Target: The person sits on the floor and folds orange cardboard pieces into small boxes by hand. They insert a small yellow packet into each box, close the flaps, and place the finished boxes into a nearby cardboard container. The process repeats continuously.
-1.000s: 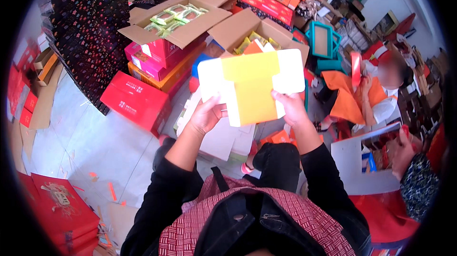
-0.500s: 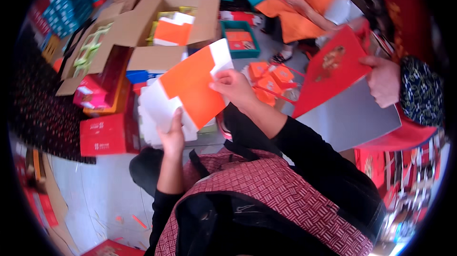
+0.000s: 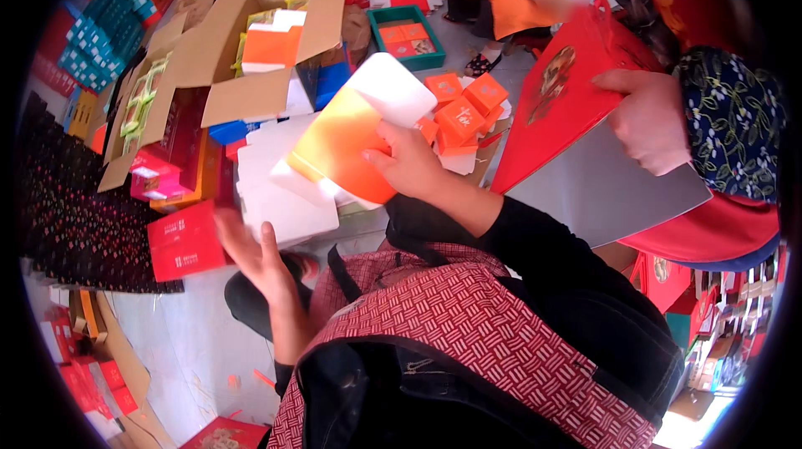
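My right hand grips an orange-and-white folding card by its right edge, thumb on top. The card is tilted, with bright light across its orange face and white ends. Below it lie white card sheets, partly covered by the held card. My left hand is off the card, fingers stretched and spread, beside a red box and left of the white sheets. Nothing is in that hand.
An open cardboard carton holding orange-and-white cards stands at far left. Small orange boxes are piled beyond my right hand. A co-worker's hand holds a large red panel close on my right. A teal tray sits farther back.
My left hand has let go of the card and moved left and down, its fingers opening. My right hand still holds the card, now tilted differently. The co-worker's red panel has shifted slightly left.
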The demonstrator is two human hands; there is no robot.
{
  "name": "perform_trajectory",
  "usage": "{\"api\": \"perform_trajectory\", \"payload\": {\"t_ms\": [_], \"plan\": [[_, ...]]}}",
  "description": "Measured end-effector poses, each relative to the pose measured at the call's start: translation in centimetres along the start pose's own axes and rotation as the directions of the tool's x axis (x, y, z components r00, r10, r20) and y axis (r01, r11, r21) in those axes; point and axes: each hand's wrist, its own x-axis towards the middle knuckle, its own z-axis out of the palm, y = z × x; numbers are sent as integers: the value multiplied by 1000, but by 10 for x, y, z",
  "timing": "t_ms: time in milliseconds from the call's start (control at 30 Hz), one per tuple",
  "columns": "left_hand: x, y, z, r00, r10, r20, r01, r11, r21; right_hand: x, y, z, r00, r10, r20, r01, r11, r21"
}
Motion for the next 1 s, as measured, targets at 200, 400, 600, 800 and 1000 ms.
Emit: {"api": "perform_trajectory", "payload": {"t_ms": [200, 400, 600, 800, 1000], "plan": [[21, 68, 25, 829, -187, 527, -137, 846, 515, -4, -55, 23, 886, -342, 312, 358, 934, 5], [-3, 61, 25, 805, -266, 530, -1, 893, 449, 13, -76, 27, 745, -394, 538, 410, 907, 97], [-6, 29, 17, 850, -382, 362, 326, 922, 207, 11, -86, 37, 804, -592, 53, 592, 806, 16], [-5, 30, 18, 750, -464, 471, 601, 776, -191, -15, -32, 19, 987, 25, 160, -117, 791, 601], [-31, 8, 54, 722, -426, 546, 618, 751, -231, -36, 4, -1, 989, 70, 129, -131, 809, 573]]}}
